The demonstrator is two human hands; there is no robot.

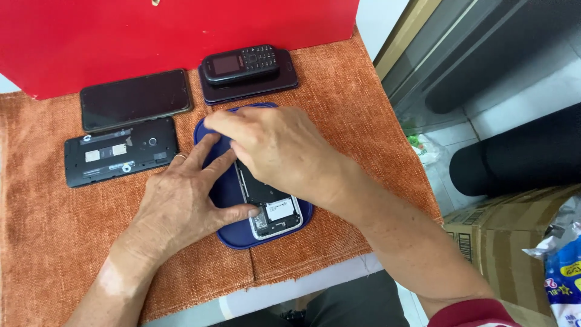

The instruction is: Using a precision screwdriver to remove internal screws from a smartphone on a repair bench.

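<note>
Pressing flat with spread fingers, left hand (181, 203) steadies blue tray (233, 233) beside opened phone (272, 213), right hand (275, 148) curled over it, grip hidden.

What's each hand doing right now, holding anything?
Left hand: open, fingers spread, pressing on the blue tray beside the opened phone.
Right hand: curled over the opened phone, fingertips at its top end; whether it grips anything cannot be told.
</note>
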